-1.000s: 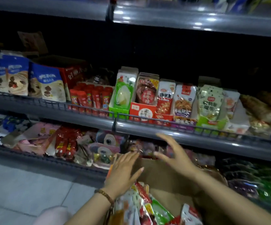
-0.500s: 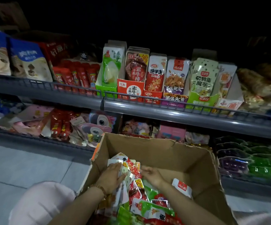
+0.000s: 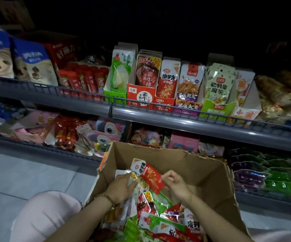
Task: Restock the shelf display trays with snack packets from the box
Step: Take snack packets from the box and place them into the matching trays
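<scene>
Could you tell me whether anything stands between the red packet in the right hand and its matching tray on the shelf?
Nothing visible blocks it. The right hand pinches the red packet over the box, and the space up to the matching red tray looks open. Only the shelf's wire rail crosses the tray's lower front.

We see a matt cardboard box (image 3: 193, 165) with rough torn edges, glossy plastic packets (image 3: 152, 178), and a smooth metal shelf (image 3: 176, 121).
</scene>
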The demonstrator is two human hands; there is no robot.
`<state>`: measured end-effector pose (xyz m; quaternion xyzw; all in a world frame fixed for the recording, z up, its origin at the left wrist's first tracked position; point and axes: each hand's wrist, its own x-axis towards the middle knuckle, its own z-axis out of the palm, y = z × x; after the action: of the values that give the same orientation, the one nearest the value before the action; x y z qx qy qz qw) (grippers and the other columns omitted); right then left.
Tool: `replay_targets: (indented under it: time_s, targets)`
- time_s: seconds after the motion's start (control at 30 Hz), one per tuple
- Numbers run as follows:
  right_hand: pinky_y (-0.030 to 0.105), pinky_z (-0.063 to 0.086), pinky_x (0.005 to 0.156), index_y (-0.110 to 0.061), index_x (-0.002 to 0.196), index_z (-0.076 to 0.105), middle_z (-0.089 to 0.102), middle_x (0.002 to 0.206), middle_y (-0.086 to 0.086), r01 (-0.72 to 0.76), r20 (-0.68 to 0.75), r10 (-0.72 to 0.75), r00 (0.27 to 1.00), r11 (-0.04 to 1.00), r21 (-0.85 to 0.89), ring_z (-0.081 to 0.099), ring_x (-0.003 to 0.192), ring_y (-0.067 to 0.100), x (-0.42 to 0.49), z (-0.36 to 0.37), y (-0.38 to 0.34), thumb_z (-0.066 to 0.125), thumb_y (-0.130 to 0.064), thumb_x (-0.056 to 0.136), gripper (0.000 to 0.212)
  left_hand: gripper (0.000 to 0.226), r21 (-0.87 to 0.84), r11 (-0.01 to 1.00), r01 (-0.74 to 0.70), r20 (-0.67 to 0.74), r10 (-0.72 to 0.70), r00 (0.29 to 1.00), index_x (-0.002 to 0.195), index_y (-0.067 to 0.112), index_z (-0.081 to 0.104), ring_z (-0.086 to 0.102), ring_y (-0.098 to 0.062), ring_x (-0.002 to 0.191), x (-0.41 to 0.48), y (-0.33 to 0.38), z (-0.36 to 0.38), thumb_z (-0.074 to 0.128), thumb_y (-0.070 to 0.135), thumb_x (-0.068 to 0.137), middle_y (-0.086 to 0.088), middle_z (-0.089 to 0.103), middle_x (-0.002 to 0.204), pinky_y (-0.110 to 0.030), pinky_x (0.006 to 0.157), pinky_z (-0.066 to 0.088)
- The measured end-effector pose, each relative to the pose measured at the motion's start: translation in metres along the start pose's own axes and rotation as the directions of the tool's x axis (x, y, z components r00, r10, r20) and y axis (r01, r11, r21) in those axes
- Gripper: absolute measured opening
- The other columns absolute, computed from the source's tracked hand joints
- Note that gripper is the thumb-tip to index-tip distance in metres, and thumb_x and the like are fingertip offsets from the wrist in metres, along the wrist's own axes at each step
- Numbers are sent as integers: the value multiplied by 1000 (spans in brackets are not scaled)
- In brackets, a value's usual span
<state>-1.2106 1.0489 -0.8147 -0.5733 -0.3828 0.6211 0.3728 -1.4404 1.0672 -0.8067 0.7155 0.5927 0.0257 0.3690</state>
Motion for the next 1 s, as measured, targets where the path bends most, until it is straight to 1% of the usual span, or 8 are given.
replay_targets:
  time_s: [0.1,0.2,0.27,0.33,0.43,0.57,0.77,1.0]
  targets:
    - [25,56,76,-6,89,52,70,86,8,66,77,-66,995,998,6,69,83,14,-17,-9,-24,53,-13,92,7,63,-437,899,38,72,-7,997,121,22,55,54,-9,111,-8,28,-10,32,69,86,4,58,127,-30,103,38]
    - [29,55,82,-11,88,54,69,93,11,93,107,-97,990,995,42,67,90,18,-29,-14,-47,54,-19,90,9,41,-813,580,57,24,-65,998,108,20,59,63,-12,95,-14,55,-20,37,52,93,1,67,108,-24,85,50]
    - [27,56,77,-13,86,53,68,91,10,103,87,-108,990,993,56,67,87,18,-34,-15,-60,53,-19,92,9,42,-916,396,-59,-118,-126,985,105,10,62,69,-17,91,-18,68,-30,40,45,95,-6,73,99,-23,75,55]
    - [22,55,68,-13,85,53,67,88,9,134,85,-140,987,988,74,67,81,15,-39,-13,-73,53,-15,93,8,39,-935,318,-155,-219,-175,960,101,9,64,69,-17,88,-21,82,-44,42,41,95,-7,73,95,-23,70,55]
    - [17,51,62,-13,93,54,70,84,4,245,98,-244,965,970,10,66,74,14,-45,-6,-99,59,-4,87,12,38,-885,412,-215,-299,-151,942,89,8,66,67,-18,82,-22,102,-66,46,41,95,-8,72,89,-25,71,52]
    - [28,54,81,-24,121,50,68,102,11,373,173,-360,917,926,-53,68,91,17,-50,7,-147,73,-11,72,55,39,-772,570,-280,-373,-49,927,74,10,66,66,-19,72,-22,125,-92,51,41,92,-11,72,81,-31,73,51]
    - [42,56,82,-43,143,25,67,111,12,527,319,-458,830,831,-176,66,98,31,-53,15,-212,72,4,76,94,34,-612,663,-431,-510,86,856,66,10,63,64,-18,62,-19,155,-138,60,35,89,-8,70,69,-25,56,47]
    - [37,58,78,-29,136,41,64,117,8,560,304,-477,825,762,-326,70,91,24,-42,11,-271,70,7,75,76,16,-573,580,-579,-602,182,778,89,15,69,66,-28,71,6,179,-184,61,28,90,-19,71,83,-35,62,51]
